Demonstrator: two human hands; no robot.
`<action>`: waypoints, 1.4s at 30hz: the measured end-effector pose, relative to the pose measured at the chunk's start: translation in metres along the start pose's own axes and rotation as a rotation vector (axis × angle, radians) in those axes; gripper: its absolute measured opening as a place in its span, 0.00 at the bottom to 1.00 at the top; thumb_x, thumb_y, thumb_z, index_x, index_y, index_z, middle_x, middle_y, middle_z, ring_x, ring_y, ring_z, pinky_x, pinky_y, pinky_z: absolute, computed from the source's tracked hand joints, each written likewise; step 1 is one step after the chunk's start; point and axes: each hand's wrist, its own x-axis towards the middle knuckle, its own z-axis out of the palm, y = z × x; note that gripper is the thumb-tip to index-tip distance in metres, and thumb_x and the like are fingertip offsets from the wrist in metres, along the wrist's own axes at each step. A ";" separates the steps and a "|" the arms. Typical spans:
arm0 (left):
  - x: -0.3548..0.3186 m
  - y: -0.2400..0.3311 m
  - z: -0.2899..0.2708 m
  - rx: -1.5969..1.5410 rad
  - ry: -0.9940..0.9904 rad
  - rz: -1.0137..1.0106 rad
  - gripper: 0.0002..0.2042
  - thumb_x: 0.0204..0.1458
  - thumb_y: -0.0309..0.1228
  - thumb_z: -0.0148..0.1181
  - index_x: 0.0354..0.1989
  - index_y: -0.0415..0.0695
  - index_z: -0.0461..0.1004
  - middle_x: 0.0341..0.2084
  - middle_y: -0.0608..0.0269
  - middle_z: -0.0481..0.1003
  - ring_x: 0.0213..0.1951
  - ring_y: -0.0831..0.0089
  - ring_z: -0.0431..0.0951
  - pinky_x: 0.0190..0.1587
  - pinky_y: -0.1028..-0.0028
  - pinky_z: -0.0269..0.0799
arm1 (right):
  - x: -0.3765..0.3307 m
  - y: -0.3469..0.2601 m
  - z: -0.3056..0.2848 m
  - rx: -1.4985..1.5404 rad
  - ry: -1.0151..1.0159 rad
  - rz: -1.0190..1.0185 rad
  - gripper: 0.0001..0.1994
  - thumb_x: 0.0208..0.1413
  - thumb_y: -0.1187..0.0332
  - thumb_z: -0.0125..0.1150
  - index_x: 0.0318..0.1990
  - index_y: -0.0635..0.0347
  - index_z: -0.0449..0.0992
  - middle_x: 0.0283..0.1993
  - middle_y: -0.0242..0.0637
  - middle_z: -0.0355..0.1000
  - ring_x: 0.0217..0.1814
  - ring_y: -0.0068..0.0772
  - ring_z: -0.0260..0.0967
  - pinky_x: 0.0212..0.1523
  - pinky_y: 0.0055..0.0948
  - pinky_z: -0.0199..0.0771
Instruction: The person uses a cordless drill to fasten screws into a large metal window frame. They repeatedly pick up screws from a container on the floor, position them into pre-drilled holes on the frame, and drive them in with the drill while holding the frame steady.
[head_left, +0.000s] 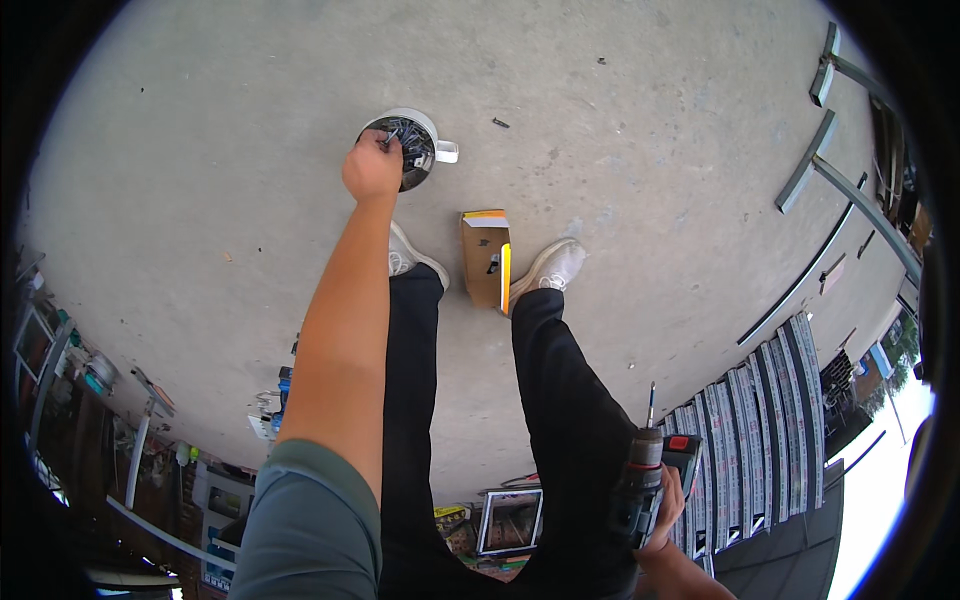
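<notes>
My left hand (pixel 372 168) reaches down into a white cup-like container (pixel 425 128) full of dark screws that stands on the concrete floor, and its fingers are pinched on screws (pixel 391 139) at the rim. My right hand (pixel 668 505) hangs by my right leg and grips a cordless drill (pixel 645 478) with a bit pointing up. A small cardboard box (pixel 485 258) with a yellow edge lies between my two white shoes.
A lone screw (pixel 500 123) lies on the concrete (pixel 620 160) beyond the cup. Metal profiles and bars (pixel 815 170) lie at the right. A stack of ribbed metal sheets (pixel 765 420) sits at the lower right. Shelves with clutter (pixel 110 420) stand at the lower left.
</notes>
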 end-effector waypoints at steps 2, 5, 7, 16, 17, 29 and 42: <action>-0.002 -0.003 -0.003 -0.052 0.031 0.023 0.12 0.51 0.42 0.70 0.41 0.52 0.86 0.31 0.59 0.85 0.35 0.56 0.85 0.40 0.58 0.80 | 0.001 -0.002 0.000 0.027 0.011 -0.013 0.25 0.47 0.76 0.67 0.56 0.68 0.74 0.36 0.46 0.73 0.34 0.42 0.74 0.36 0.36 0.74; -0.004 -0.009 -0.005 -0.152 -0.007 -0.017 0.11 0.53 0.39 0.70 0.41 0.51 0.86 0.31 0.59 0.84 0.34 0.59 0.85 0.39 0.61 0.80 | 0.001 -0.003 0.001 0.025 -0.001 -0.009 0.24 0.48 0.76 0.67 0.55 0.69 0.74 0.35 0.46 0.73 0.34 0.43 0.74 0.36 0.37 0.73; -0.005 -0.012 -0.004 -0.265 0.004 0.012 0.10 0.54 0.36 0.69 0.41 0.48 0.86 0.33 0.59 0.84 0.34 0.62 0.85 0.38 0.64 0.80 | 0.000 -0.003 0.002 0.022 -0.011 0.000 0.24 0.48 0.75 0.67 0.55 0.69 0.75 0.35 0.47 0.72 0.34 0.44 0.74 0.36 0.37 0.73; -0.003 -0.014 0.001 -1.213 -0.187 -0.239 0.07 0.60 0.30 0.62 0.36 0.40 0.80 0.34 0.57 0.82 0.37 0.68 0.83 0.39 0.69 0.79 | -0.004 0.000 0.005 0.024 -0.009 0.034 0.25 0.47 0.72 0.69 0.55 0.69 0.75 0.35 0.46 0.73 0.35 0.44 0.74 0.37 0.37 0.73; 0.001 -0.013 -0.002 -1.148 -0.226 -0.244 0.07 0.59 0.31 0.63 0.36 0.40 0.81 0.33 0.57 0.82 0.36 0.68 0.83 0.39 0.68 0.79 | -0.005 0.000 0.005 0.022 -0.010 0.037 0.25 0.47 0.72 0.69 0.55 0.69 0.75 0.36 0.46 0.73 0.35 0.44 0.74 0.37 0.37 0.74; 0.009 0.035 0.006 0.035 -0.032 -0.171 0.13 0.49 0.42 0.70 0.41 0.51 0.87 0.39 0.56 0.85 0.42 0.54 0.85 0.46 0.57 0.80 | -0.009 0.005 0.003 -0.010 -0.005 0.056 0.26 0.47 0.70 0.71 0.55 0.68 0.75 0.37 0.46 0.74 0.36 0.44 0.75 0.37 0.38 0.75; 0.004 0.005 0.009 -0.645 -0.079 -0.141 0.11 0.51 0.34 0.71 0.36 0.39 0.84 0.26 0.62 0.82 0.28 0.69 0.81 0.35 0.68 0.78 | -0.001 -0.003 -0.001 -0.009 -0.028 0.042 0.26 0.46 0.73 0.70 0.56 0.68 0.75 0.37 0.47 0.74 0.35 0.43 0.75 0.37 0.38 0.75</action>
